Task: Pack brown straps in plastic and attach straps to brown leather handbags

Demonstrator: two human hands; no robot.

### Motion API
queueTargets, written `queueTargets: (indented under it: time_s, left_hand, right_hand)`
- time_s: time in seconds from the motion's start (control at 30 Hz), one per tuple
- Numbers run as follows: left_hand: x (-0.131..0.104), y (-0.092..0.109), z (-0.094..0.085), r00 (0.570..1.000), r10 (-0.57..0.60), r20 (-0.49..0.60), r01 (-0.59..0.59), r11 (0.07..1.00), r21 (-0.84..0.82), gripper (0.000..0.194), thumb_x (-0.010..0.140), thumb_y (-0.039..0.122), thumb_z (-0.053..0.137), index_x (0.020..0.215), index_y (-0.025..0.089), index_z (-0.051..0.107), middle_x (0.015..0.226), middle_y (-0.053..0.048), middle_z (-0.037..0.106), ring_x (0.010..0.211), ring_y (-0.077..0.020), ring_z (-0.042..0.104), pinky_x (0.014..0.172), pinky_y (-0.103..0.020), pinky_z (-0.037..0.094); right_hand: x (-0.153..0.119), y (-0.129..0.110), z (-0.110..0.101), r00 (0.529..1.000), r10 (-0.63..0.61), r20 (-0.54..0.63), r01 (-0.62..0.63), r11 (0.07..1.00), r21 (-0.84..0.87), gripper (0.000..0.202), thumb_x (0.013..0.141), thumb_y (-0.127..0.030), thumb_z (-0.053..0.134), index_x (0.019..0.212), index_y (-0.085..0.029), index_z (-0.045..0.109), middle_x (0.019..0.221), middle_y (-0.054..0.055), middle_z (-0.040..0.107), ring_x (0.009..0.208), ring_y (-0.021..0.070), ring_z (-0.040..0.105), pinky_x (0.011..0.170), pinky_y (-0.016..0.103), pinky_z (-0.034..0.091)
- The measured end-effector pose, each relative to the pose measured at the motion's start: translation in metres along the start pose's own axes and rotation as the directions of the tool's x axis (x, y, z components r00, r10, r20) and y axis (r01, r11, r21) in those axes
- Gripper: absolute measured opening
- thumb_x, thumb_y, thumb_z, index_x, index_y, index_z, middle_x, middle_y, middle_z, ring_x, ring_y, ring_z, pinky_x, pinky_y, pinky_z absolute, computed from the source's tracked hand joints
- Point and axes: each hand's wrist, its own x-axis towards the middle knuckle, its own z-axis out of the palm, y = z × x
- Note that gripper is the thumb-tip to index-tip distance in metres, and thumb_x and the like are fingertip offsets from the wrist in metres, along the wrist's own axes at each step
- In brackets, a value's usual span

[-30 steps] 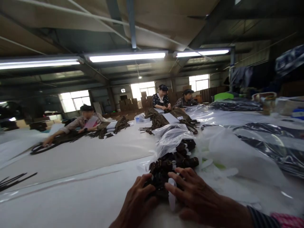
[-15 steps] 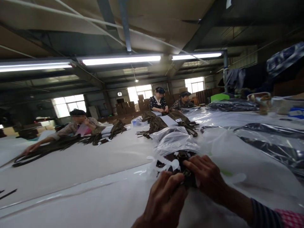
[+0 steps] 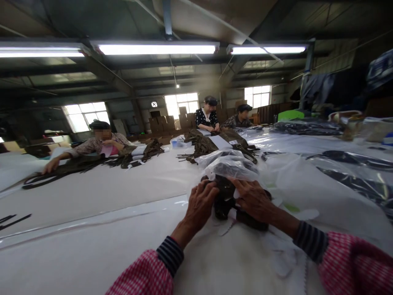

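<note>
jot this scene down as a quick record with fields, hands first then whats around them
left hand: on the left side of a dark brown bundle of soft goods; grip unclear
right hand: on the bundle's right side; grip unclear
surface: white covered table
just beyond bundle: crumpled clear plastic bag
farther back: olive-brown fabric goods
far right: dark items in clear plastic
co-workers: three, across the table

Behind your left hand [image 3: 201, 203] you wear a dark knit cuff [image 3: 170, 255] ringed with thin grey stripes, and behind that a loose pink-red and white checked sleeve [image 3: 143, 272]. Your right hand [image 3: 253, 200] has a matching striped cuff [image 3: 311, 241] behind it, then the same checked cloth, softly creased. Both your hands are gloveless.
</note>
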Motion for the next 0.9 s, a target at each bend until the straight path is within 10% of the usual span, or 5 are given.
queueTargets:
  time_s: [0.17, 0.47, 0.67, 0.9]
  left_hand:
    - [-0.017, -0.028, 0.020, 0.982, -0.132, 0.136, 0.147, 0.983, -0.106, 0.036, 0.092, 0.007, 0.052, 0.124, 0.021, 0.062, 0.164, -0.005, 0.038, 0.154, -0.0337, 0.025, 0.110, -0.051, 0.050]
    - [-0.029, -0.020, 0.020, 0.990, -0.139, 0.039, 0.142, 0.985, -0.101, 0.054, 0.085, -0.002, 0.046, 0.131, 0.022, 0.060, 0.161, -0.004, 0.044, 0.153, -0.0341, 0.024, 0.117, -0.059, 0.039]
    - [-0.027, -0.019, 0.017, 0.987, -0.159, 0.009, 0.159, 0.980, -0.119, 0.054, 0.084, -0.004, 0.044, 0.130, 0.020, 0.059, 0.154, -0.007, 0.051, 0.151, -0.0356, 0.027, 0.114, -0.058, 0.041]
    - [-0.026, -0.025, 0.022, 0.973, -0.184, -0.143, 0.170, 0.980, -0.102, 0.049, 0.090, -0.001, 0.039, 0.130, 0.018, 0.061, 0.143, -0.010, 0.060, 0.138, -0.0331, 0.044, 0.105, -0.049, 0.051]
  right_hand:
    - [0.011, -0.002, 0.011, 0.975, -0.085, 0.204, 0.063, 0.992, 0.112, 0.069, 0.090, -0.028, 0.054, 0.156, -0.018, 0.039, 0.149, 0.016, 0.055, 0.135, 0.0317, 0.053, 0.111, 0.047, 0.042]
    - [-0.027, -0.033, 0.000, 0.987, -0.160, -0.024, 0.158, 0.985, -0.069, 0.071, 0.090, -0.029, 0.064, 0.156, -0.026, 0.040, 0.155, 0.015, 0.046, 0.139, 0.0351, 0.045, 0.114, 0.055, 0.037]
    - [-0.035, -0.050, 0.005, 0.983, -0.131, 0.125, 0.155, 0.967, -0.202, 0.077, 0.083, -0.040, 0.073, 0.154, -0.030, 0.045, 0.161, 0.016, 0.039, 0.140, 0.0458, 0.038, 0.110, 0.064, 0.033]
    - [0.010, -0.034, 0.005, 0.998, -0.007, 0.057, 0.023, 0.959, -0.282, 0.053, 0.085, -0.014, 0.059, 0.138, -0.019, 0.059, 0.129, 0.015, 0.067, 0.116, 0.0297, 0.063, 0.100, 0.042, 0.049]
